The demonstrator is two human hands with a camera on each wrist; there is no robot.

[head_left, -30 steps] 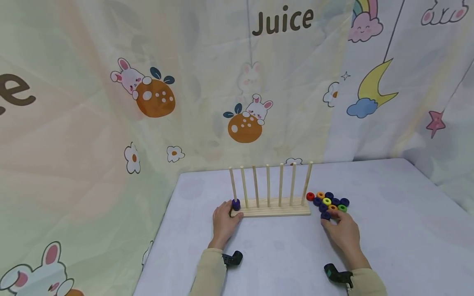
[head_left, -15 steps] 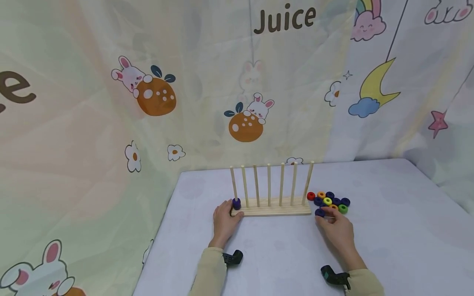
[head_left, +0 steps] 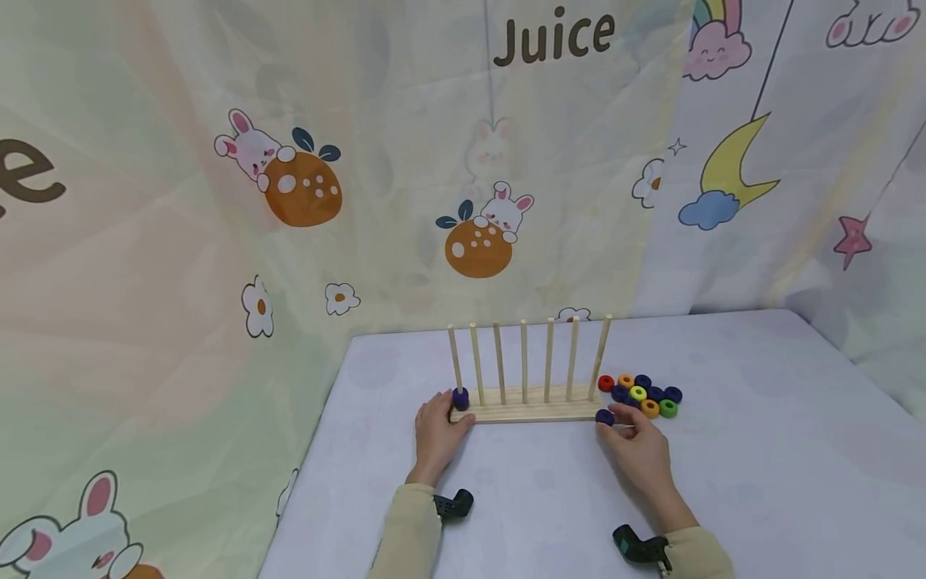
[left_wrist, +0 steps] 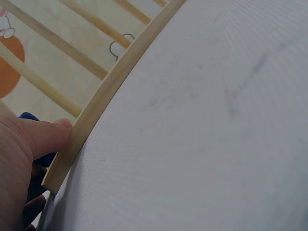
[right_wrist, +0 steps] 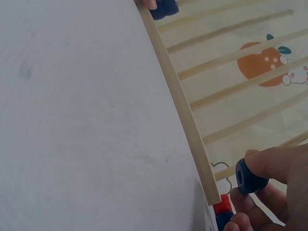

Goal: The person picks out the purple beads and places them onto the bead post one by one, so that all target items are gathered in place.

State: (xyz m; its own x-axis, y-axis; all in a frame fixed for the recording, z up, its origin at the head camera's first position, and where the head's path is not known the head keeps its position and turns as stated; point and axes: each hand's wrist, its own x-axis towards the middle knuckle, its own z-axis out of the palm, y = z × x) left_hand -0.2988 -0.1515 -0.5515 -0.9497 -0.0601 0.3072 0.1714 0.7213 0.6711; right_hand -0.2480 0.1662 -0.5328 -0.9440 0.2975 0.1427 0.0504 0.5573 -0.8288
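A wooden peg stand (head_left: pixel 535 412) with a row of upright pegs stands on the table. My left hand (head_left: pixel 438 430) grips the left end of its base, with the thumb (left_wrist: pixel 53 134) on the front edge. Dark blue beads (head_left: pixel 460 398) sit low on the leftmost peg, beside those fingers. Between thumb and fingers, my right hand (head_left: pixel 640 454) pinches another dark blue bead (right_wrist: pixel 250 177). In the head view that bead is by the right front corner of the base; its hole shows in the right wrist view.
Loose beads in blue, yellow, green and orange (head_left: pixel 649 408) lie in a cluster right of the stand, behind the right hand. A red bead (head_left: pixel 606 383) lies nearest the base's right end. A printed cloth (head_left: pixel 391 161) hangs behind the white-covered table (head_left: pixel 535 498).
My right hand has moved left with the blue bead, away from the cluster to the stand's right end. The left hand stays on the base.
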